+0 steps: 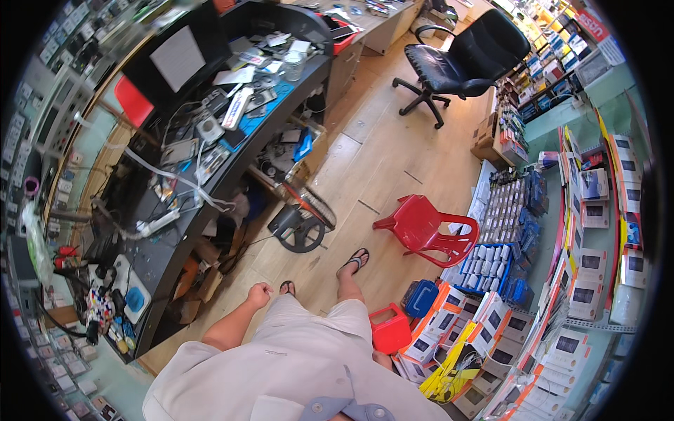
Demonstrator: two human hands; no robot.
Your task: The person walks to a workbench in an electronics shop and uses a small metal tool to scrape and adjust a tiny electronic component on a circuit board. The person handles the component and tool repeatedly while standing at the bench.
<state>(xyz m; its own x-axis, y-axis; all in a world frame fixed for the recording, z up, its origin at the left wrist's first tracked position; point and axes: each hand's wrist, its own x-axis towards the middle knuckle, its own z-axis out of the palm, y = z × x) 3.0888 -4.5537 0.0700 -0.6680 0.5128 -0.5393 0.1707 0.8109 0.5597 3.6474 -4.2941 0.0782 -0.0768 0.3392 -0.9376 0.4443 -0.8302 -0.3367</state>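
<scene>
My left hand [260, 295] hangs beside my left thigh, over the floor. Its fingers are curled in, and I see nothing in them. Of my right hand [382, 360] only a small part shows past the edge of my shirt, and its fingers are hidden. It is close to a small red plastic stool [390, 331] and the lowest white-and-orange boxes [421, 346]; whether it touches them I cannot tell. The nearest thing ahead of my left hand is a black fan [300, 228] on the floor.
A red plastic chair [426, 231] stands ahead on the wooden floor [358, 182], with a black office chair [456, 59] farther off. Along the left runs a dark, cluttered workbench [184, 224]. Racks of boxed goods [586, 281] and a blue case [420, 298] line the right.
</scene>
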